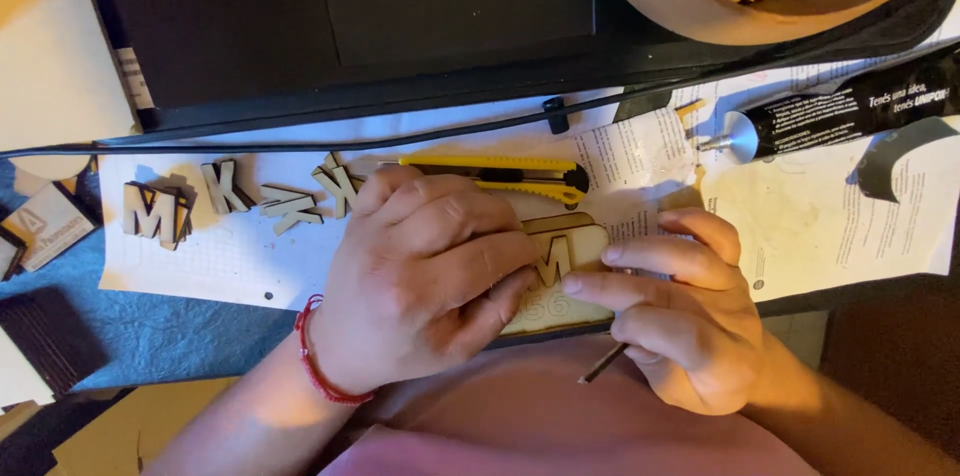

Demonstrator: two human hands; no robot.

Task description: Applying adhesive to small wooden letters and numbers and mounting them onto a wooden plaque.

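My left hand (425, 276) and right hand (670, 321) pinch a wooden plaque (570, 276) between them — right also gripping a thin stick (603, 364); yellow utility knife (500, 176) lies just beyond.

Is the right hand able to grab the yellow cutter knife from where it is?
Probably yes. The cutter knife lies bare on the paper just beyond the right hand, nothing between them; only the thin stick it holds might hinder.

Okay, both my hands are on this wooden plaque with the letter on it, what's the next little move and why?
Probably press the wooden letter flat and nudge it square. The left hand covers the plaque, the right hand pinches the letter's edge with a thin stick tucked in it, and the glue tube lies set aside.
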